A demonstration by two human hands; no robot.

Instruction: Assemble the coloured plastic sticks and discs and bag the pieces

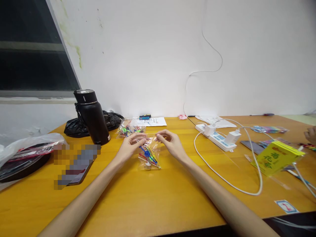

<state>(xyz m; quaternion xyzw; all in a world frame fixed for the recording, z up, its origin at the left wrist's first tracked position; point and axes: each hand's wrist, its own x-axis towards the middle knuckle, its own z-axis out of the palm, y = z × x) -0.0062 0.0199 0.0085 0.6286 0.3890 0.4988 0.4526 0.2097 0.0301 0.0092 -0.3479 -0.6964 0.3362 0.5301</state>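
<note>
Both of my hands hold one small clear plastic bag [149, 157] just above the yellow table [158, 194]. Inside the bag are several thin coloured sticks, blue, red, yellow and green. My left hand [130, 144] pinches the bag's top left corner with closed fingers. At the top right corner my right hand [170, 141] pinches it too. The bag hangs down between the two hands, its lower end near the tabletop. A second clear bag [129, 129] with similar coloured pieces lies just behind my hands.
A black flask [92, 117] and a black bag [81, 126] stand at the back left. A phone [79, 171] lies left. A white power strip [218, 137] with chargers and cables, and a yellow box [276, 157], sit right. Another person's hand [311, 134] shows at the far right.
</note>
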